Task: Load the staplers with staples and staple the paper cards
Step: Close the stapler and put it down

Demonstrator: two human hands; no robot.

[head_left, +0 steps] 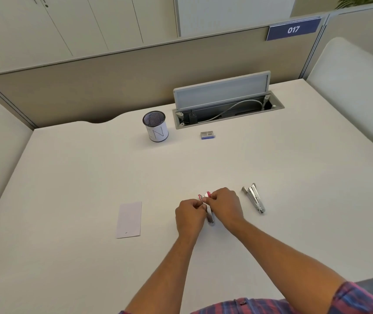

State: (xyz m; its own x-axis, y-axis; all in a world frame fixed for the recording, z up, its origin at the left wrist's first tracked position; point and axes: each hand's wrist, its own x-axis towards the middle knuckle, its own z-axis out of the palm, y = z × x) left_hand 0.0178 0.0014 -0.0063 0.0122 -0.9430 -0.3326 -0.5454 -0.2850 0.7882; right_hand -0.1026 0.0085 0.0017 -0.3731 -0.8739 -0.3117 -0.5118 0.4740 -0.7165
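Two staplers: left hand (190,211) and right hand (225,205) both pinch the pink-and-metal stapler (210,217); one open, shiny steel stapler (254,198) lies right on the smooth white table (90,168). One flat rectangular white paper card (129,219) left.

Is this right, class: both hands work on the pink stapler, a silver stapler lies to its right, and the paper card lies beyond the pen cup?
Not quite. The head view shows the paper card lying near the person, left of the left hand, not beyond the pen cup. The rest holds: both hands, the right hand too, are on the pink stapler, and the silver stapler lies to its right.
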